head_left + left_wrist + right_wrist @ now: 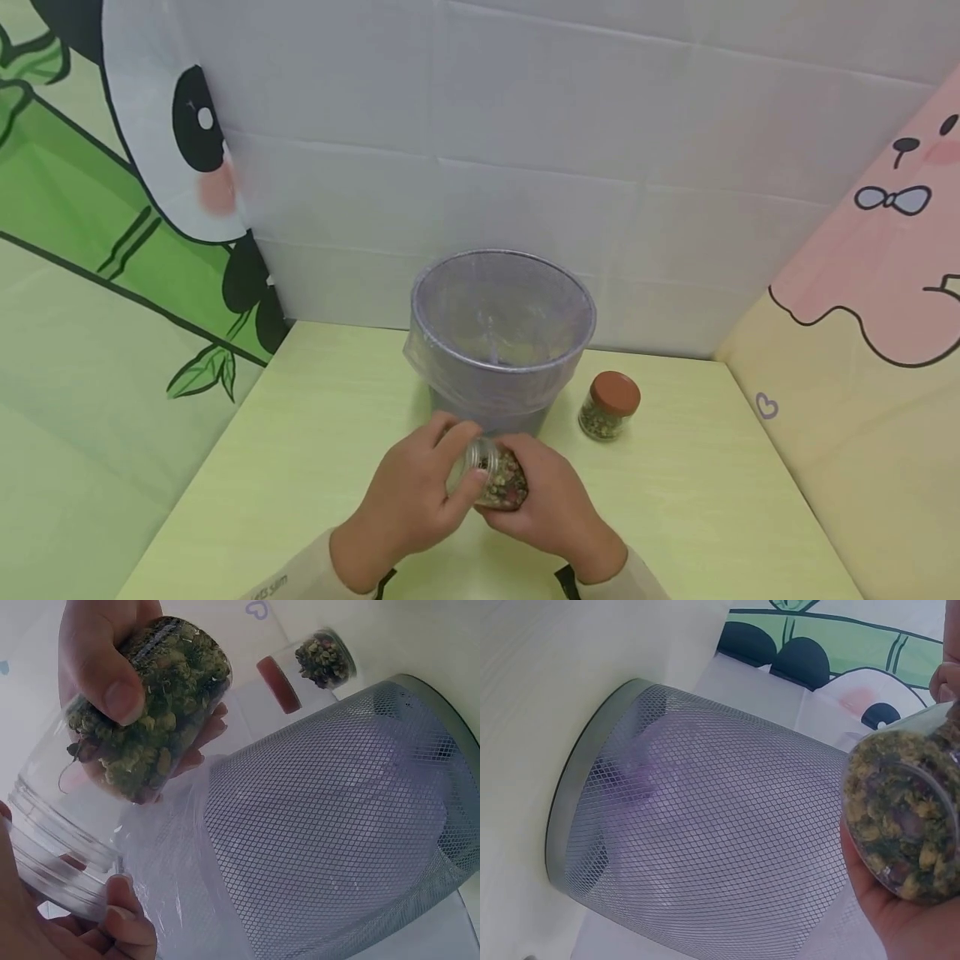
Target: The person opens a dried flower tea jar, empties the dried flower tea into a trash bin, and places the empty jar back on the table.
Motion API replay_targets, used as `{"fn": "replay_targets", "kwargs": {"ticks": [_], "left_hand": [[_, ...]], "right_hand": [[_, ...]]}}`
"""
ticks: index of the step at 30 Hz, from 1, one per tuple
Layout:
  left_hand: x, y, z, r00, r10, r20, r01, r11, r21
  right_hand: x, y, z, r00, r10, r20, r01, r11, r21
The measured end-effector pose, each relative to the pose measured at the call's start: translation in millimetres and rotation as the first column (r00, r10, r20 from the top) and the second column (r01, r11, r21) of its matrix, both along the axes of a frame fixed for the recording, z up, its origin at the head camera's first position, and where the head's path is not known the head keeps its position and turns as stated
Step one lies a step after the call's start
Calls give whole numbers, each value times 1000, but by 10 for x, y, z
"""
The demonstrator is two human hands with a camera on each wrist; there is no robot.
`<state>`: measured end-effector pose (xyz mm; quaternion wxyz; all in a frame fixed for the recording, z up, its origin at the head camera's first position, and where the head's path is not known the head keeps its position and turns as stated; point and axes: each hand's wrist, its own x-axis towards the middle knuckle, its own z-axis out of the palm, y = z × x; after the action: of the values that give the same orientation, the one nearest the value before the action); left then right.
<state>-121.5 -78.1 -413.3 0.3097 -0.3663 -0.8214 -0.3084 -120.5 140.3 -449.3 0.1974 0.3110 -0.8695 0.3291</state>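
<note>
My right hand point(536, 500) grips a clear jar point(161, 712) of dried flower buds and green herbs, tilted on its side with its bottom toward the right. In the left wrist view the contents sit at the bottom end, and the part near the mouth holds only air. My left hand point(416, 492) curls its thumb and fingers round a clear ridged piece point(56, 874) at the jar's mouth; I cannot tell whether it is a lid or a second jar. Both hands are just in front of a mesh wastebasket point(727, 802) lined with a clear plastic bag point(480, 387).
Right of the wastebasket stands another jar point(600, 421) of dried flowers with a reddish-brown lid point(617, 393). The pale yellow table point(315, 417) meets a white sheet wall point(525, 125) behind. Cartoon-printed cloths border the left and right sides.
</note>
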Motion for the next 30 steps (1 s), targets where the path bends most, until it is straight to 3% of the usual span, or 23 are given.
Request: {"fn": "replay_targets", "kwargs": {"ticks": [12,18,25,30], "left_hand": [[-54,-221,-26,994,101,37,-100,995,-14],[-108,-395,-85,983,170,67,-166,984,-63],[-154,-550,-250,956,251,153,-214,951,-223],[-238,-674,-454,917,327,230,-241,911,-335]], "right_hand": [[1,20,3,1000,-14,15,14,1000,-8],[9,36,18,999,-20,36,21,1000,-22],[15,48,18,998,-27,54,28,999,-31],[27,54,9,996,-32,79,35,999,-41]]}}
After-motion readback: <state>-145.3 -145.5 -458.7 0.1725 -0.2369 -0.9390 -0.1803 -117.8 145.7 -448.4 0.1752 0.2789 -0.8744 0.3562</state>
